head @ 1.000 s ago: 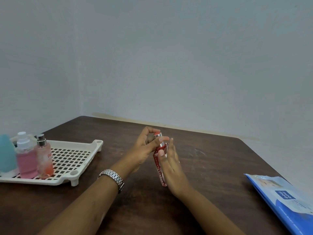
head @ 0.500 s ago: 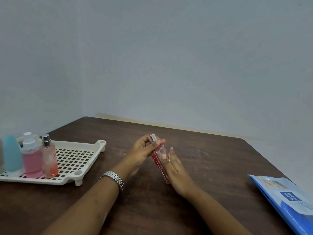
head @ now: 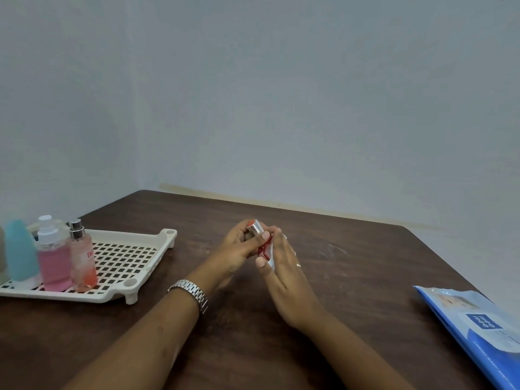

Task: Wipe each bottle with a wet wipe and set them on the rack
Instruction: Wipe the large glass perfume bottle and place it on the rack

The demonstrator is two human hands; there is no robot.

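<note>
Now left hand (head: 239,250) and right hand (head: 285,273) grip one red bottle (head: 263,247); rack (head: 126,258) holds three.

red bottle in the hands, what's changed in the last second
The red bottle tipped from near upright, so its silver cap now leans left. The right hand closed further over its body, hiding the lower part; a bit of wet wipe shows by the thumb. The left hand kept its grip on the cap end. The rack, the bottles on it and the blue wipes pack stayed put.
</note>
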